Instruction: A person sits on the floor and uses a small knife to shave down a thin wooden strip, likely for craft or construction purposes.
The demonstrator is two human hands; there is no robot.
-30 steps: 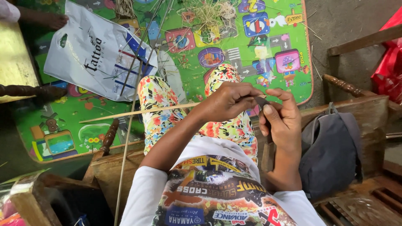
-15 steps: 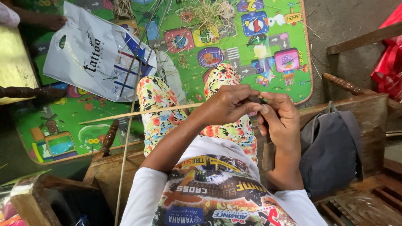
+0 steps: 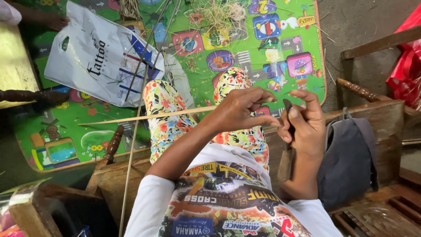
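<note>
left hand (image 3: pixel 239 109): fingers curled and pinched around the near end of a long, thin, pale bamboo strip (image 3: pixel 149 116). the strip runs almost level away to the left, across the lap in flowered multicolour trousers (image 3: pixel 166 123), and its far tip hangs over the green printed foam play mat (image 3: pixel 79 109) on the floor.

right hand (image 3: pixel 305 125): closed around a small dark tool (image 3: pixel 287 107), apparently a knife, held upright just beside the left fingertips, where the strip's near end sits. whether the tool touches the strip cannot be told.

surroundings: a white plastic carrier bag (image 3: pixel 94 61) lies near the far left corner of the mat. several thin dark sticks (image 3: pixel 144 70) cross the bag and the mat's near edge. a tuft of dry straw-coloured shavings (image 3: pixel 217 15) lies at the mat's far edge. a grey fabric backpack (image 3: pixel 346 158) leans on the brown wooden bench (image 3: pixel 386 118) just right of the right forearm.
</note>
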